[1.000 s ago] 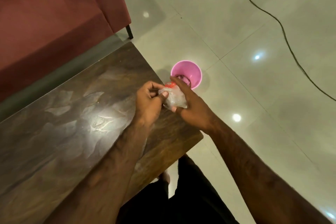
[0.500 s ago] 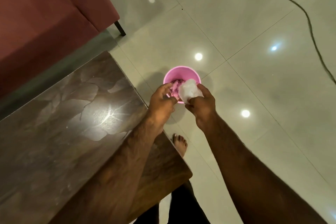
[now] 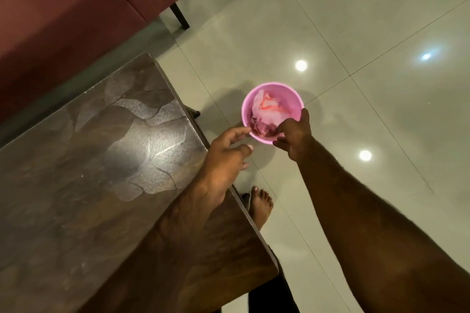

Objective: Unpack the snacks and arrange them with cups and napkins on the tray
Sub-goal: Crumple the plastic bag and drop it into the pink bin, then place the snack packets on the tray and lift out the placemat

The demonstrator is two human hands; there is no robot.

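A pink plastic bin [image 3: 295,99] stands on the tiled floor just past the corner of the dark wooden table [image 3: 101,173]. Inside it lies a crumpled clear wrapper with red print [image 3: 267,109], on top of darker scraps. My right hand [image 3: 295,137] hovers at the bin's near rim, fingers spread, nothing in it. My left hand [image 3: 226,157] hangs over the table corner beside the bin, fingers loosely apart and empty. No tray, cups, napkins or snacks are in view.
A maroon sofa [image 3: 76,7] with a black leg [image 3: 180,16] stands at the upper left behind the table. My bare foot [image 3: 259,206] rests on the glossy floor near the table's edge, below the bin.
The wrapper, held in both hands over the table a second ago, was carried over the bin and dropped in. Both hands now hold nothing.
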